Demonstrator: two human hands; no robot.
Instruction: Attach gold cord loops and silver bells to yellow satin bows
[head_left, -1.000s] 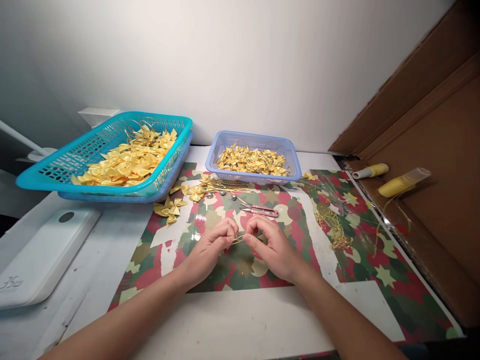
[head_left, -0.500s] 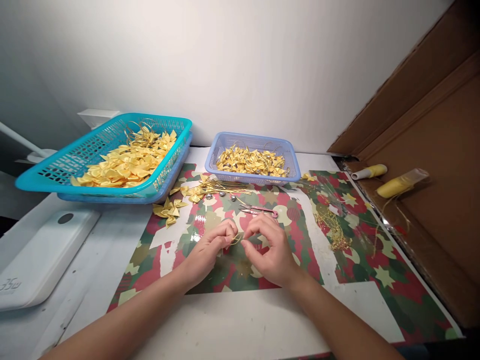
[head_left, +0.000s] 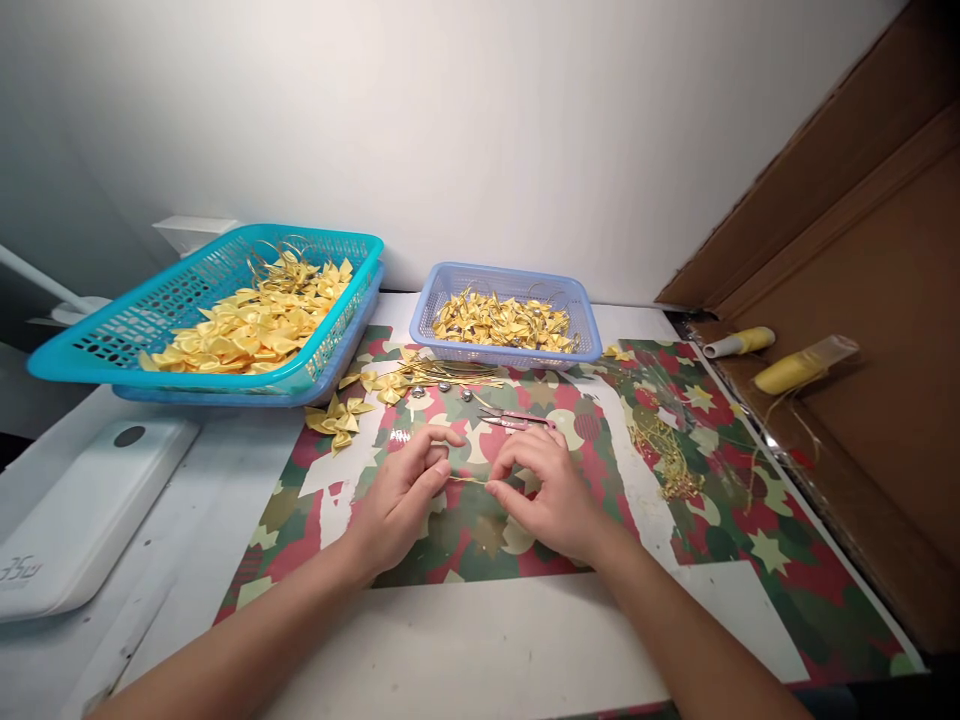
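Observation:
A thin gold cord [head_left: 469, 480] runs nearly straight between my two hands above the patterned sheet. My left hand [head_left: 409, 490] pinches one end between thumb and curled fingers, its index finger raised. At the other end, the thumb and index fingertip of my right hand [head_left: 544, 490] are closed on the cord. Just beyond my right hand lies a pair of pink-handled thread snips [head_left: 517, 420]. Small silver bells [head_left: 444, 387] sit behind the hands, beside a bundle of gold cords [head_left: 454, 373] and loose yellow ribbon bows [head_left: 341, 420].
At the left a teal basket [head_left: 330, 365] full of bows stands over a white scale [head_left: 82, 520]. A blue basket [head_left: 506, 355] with more bows is at the back. Cord scraps [head_left: 675, 465] and yellow thread spools [head_left: 799, 372] lie right, by a cardboard wall [head_left: 847, 300].
The cord was a small loop at my left fingers; now it is stretched between both hands. My left index finger has lifted, and my right fingertips have closed on the cord.

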